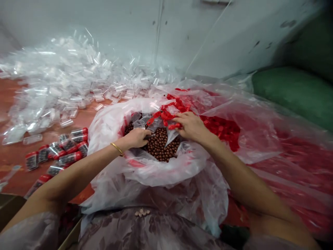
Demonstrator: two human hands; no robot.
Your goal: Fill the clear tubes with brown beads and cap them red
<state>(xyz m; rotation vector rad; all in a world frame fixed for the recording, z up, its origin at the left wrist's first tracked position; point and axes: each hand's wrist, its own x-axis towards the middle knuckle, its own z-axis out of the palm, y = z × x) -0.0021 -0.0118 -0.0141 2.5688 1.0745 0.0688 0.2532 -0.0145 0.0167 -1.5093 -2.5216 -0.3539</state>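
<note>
A clear plastic bag [145, 170] in front of me is open and holds many small brown balls [160, 144]. My left hand [136, 138] is closed at the bag's left edge, apparently around a small clear tube that I cannot see well. My right hand [191, 126] rests among red caps [170, 113] at the bag's far rim, fingers curled on some of them. A larger clear bag [260, 114] to the right holds many more red caps.
A heap of empty clear tubes [70, 80] covers the floor at the back left. Several filled tubes with red caps [65, 149] lie on the reddish floor at the left. A green sack [293, 90] sits at the right by the pale wall.
</note>
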